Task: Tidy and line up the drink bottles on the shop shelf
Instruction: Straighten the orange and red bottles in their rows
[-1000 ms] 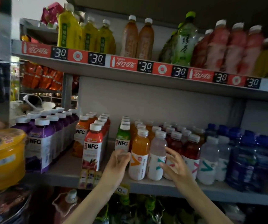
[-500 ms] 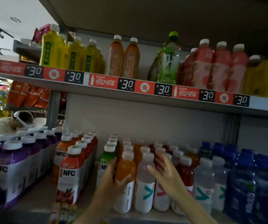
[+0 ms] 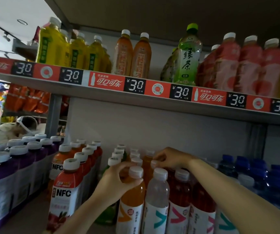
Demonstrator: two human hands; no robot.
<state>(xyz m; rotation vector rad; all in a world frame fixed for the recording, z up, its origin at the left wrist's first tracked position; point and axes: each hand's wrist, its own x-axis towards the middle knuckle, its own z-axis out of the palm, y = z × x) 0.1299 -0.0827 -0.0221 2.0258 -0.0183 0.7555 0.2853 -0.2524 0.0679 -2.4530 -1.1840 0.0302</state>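
On the lower shelf stand rows of white-capped drink bottles. My left hand point(image 3: 117, 181) grips the neck of the front orange bottle point(image 3: 132, 200), thumb and fingers around it just under the cap. Beside it stand a clear bottle point(image 3: 157, 198) and a red bottle point(image 3: 179, 195). My right hand point(image 3: 171, 158) reaches over these and pinches the cap of a bottle point(image 3: 153, 163) in the second row; the body of that bottle is mostly hidden. Green bottles point(image 3: 117, 156) run in a row behind my left hand.
Red NFC juice bottles point(image 3: 66, 191) and purple NFC bottles point(image 3: 5, 179) fill the shelf's left side, blue water bottles point(image 3: 260, 176) the right. The upper shelf point(image 3: 135, 98) with price tags carries yellow, orange, green-tea point(image 3: 186, 56) and pink bottles close overhead.
The camera has moved closer and tilted up. My left hand rose from the orange bottle's body to its neck. My right hand moved from the front bottles up and back onto a second-row cap.
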